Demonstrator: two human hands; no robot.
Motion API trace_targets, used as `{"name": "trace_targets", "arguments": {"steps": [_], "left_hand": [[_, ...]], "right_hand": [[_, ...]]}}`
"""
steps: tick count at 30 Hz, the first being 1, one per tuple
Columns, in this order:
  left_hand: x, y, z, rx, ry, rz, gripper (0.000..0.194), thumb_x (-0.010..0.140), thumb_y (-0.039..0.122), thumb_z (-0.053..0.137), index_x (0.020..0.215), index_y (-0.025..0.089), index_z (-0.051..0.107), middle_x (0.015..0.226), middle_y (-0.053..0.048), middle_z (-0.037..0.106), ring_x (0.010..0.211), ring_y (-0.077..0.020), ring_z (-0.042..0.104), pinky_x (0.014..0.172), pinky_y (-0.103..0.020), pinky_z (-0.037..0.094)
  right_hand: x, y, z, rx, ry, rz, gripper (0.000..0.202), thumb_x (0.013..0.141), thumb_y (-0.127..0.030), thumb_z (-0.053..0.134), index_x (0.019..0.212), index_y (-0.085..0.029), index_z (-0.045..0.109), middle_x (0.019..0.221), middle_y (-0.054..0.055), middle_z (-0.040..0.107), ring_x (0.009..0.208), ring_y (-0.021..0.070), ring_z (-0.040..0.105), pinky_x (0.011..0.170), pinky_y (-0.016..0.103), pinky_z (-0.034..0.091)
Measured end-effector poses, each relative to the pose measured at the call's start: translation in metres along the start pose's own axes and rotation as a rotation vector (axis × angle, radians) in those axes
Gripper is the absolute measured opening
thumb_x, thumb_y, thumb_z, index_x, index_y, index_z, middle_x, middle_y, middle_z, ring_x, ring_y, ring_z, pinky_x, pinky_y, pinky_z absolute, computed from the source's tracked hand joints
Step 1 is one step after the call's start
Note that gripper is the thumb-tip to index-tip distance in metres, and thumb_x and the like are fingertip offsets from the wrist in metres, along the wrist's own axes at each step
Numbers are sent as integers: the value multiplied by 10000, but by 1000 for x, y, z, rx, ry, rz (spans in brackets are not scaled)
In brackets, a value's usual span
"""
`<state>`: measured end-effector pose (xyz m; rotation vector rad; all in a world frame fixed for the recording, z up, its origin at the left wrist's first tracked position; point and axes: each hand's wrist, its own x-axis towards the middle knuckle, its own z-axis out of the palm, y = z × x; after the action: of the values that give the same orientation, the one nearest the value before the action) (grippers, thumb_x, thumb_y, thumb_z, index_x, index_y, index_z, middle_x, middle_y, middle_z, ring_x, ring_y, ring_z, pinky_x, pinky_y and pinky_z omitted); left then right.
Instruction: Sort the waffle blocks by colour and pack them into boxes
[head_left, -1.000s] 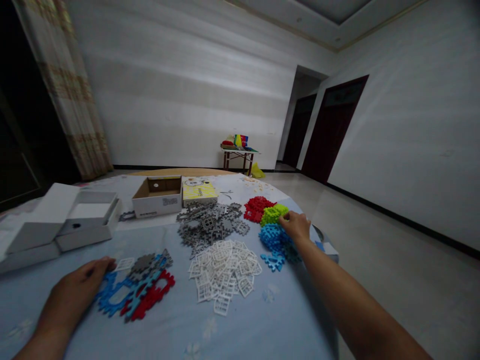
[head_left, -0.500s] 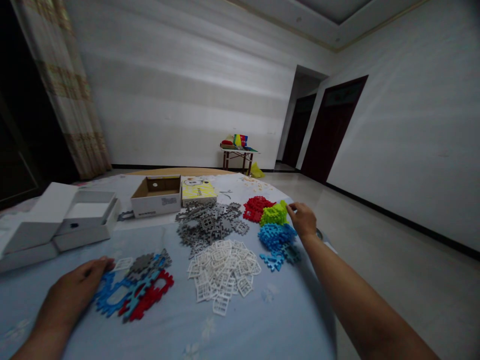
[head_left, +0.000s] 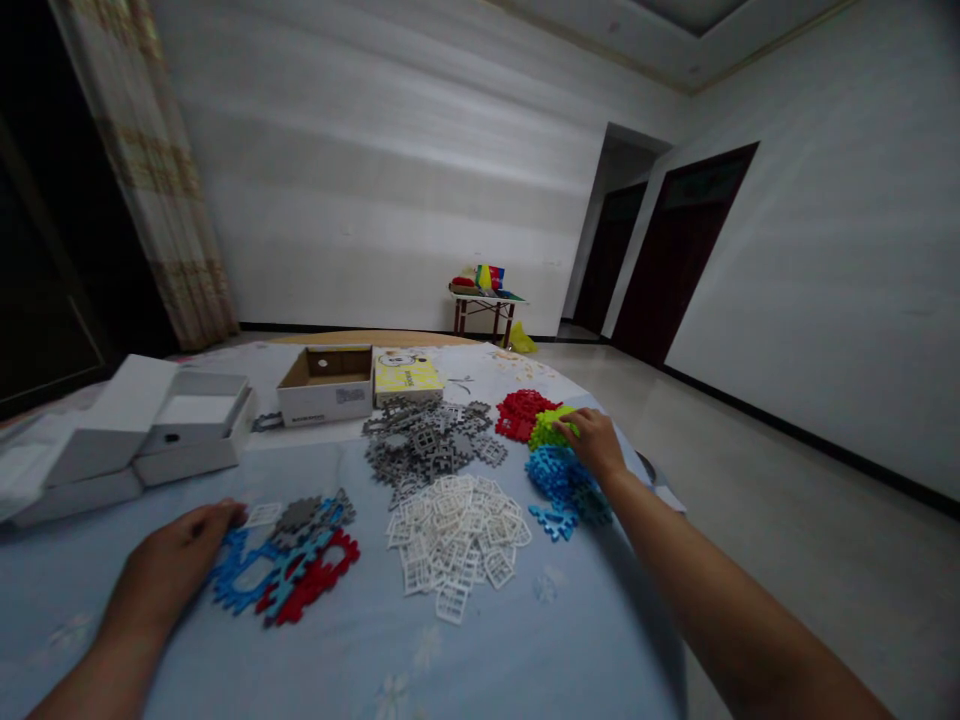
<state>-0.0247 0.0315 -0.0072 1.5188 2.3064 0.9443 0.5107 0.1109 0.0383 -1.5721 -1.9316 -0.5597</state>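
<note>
Tablecloth (head_left: pixel 322 665), pale blue at my end, carries several heaps of toothed plastic pieces. My right hand (head_left: pixel 598 440) is at the lime-green pile (head_left: pixel 543 430) on the right side, thumb and fingers bent toward each other over it; from my view I cannot tell whether a piece is pinched between them. Just behind that pile lies the red pile (head_left: pixel 519 412); the blue pile (head_left: pixel 553 470) sits just in front.

My left hand (head_left: pixel 169 560) is low over the cloth at left, fingers loosely curled; I can't make out anything gripped. Its fingertips are right beside a small white frame (head_left: pixel 263 514) and a blue piece (head_left: pixel 238 577). With these lie a grey piece (head_left: pixel 297 518) and a red piece (head_left: pixel 324 578), partly overlapping others.

Mid-table: the white pile (head_left: pixel 456 535) nearer me, the grey pile (head_left: pixel 420 442) behind. Beyond stand an open box (head_left: pixel 328 402) and a yellow-topped box (head_left: pixel 409 378), with a white box (head_left: pixel 191 458) farther left.
</note>
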Motion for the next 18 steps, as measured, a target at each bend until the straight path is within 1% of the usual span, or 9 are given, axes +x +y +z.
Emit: {"name": "trace_targets", "arguments": {"steps": [2, 4, 6, 8, 11, 14, 16, 18], "left_hand": [[-5, 4, 0, -16, 37, 26, 475, 742, 507, 383, 872, 173, 693, 998, -93, 708, 980, -273, 614, 820, -346, 463], [-9, 8, 0, -38, 51, 57, 464, 748, 498, 385, 834, 161, 693, 917, -87, 724, 922, -256, 631, 799, -320, 465], [-12, 10, 2, -41, 62, 57, 466, 762, 500, 363, 827, 173, 689, 875, -64, 730, 883, -226, 642, 774, -282, 466], [-14, 10, 2, -42, 73, 62, 468, 769, 508, 353, 822, 184, 686, 861, -51, 730, 863, -211, 644, 749, -263, 465], [-16, 10, 2, -42, 88, 74, 465, 768, 517, 352, 799, 193, 685, 841, -45, 730, 842, -210, 644, 721, -259, 459], [-17, 12, 1, -46, 94, 89, 453, 759, 523, 368, 763, 199, 684, 804, -39, 729, 812, -210, 644, 694, -257, 450], [-18, 12, 1, -50, 94, 96, 442, 756, 524, 379, 737, 203, 682, 790, -36, 729, 796, -209, 643, 681, -254, 442], [-18, 12, 2, -55, 92, 97, 436, 759, 521, 381, 723, 204, 678, 776, -34, 728, 783, -206, 641, 673, -253, 437]], "right_hand": [[-1, -14, -3, 79, 51, -57, 246, 881, -338, 495, 868, -185, 687, 878, 81, 657, 862, 200, 566, 775, 314, 376], [0, -36, -4, 183, 86, -134, 255, 886, -346, 484, 872, -185, 681, 879, 78, 654, 861, 196, 564, 782, 317, 381], [0, -65, -3, 296, 93, -208, 257, 888, -349, 480, 873, -182, 675, 876, 77, 648, 855, 191, 561, 786, 317, 391], [-2, -98, 0, 403, 59, -276, 250, 891, -339, 476, 868, -180, 668, 867, 77, 642, 850, 186, 557, 790, 313, 401], [-11, -151, 3, 537, -60, -363, 228, 894, -302, 472, 851, -181, 661, 856, 77, 638, 839, 177, 553, 777, 297, 417], [-20, -199, 5, 603, -239, -440, 179, 872, -264, 507, 865, -178, 664, 856, 72, 641, 841, 170, 559, 768, 275, 422], [-25, -226, 4, 617, -358, -533, 153, 844, -244, 545, 925, -186, 662, 902, 66, 645, 877, 170, 559, 783, 267, 414], [-28, -248, 2, 611, -445, -643, 179, 814, -245, 580, 974, -203, 651, 937, 55, 643, 900, 175, 553, 796, 267, 402]]}}
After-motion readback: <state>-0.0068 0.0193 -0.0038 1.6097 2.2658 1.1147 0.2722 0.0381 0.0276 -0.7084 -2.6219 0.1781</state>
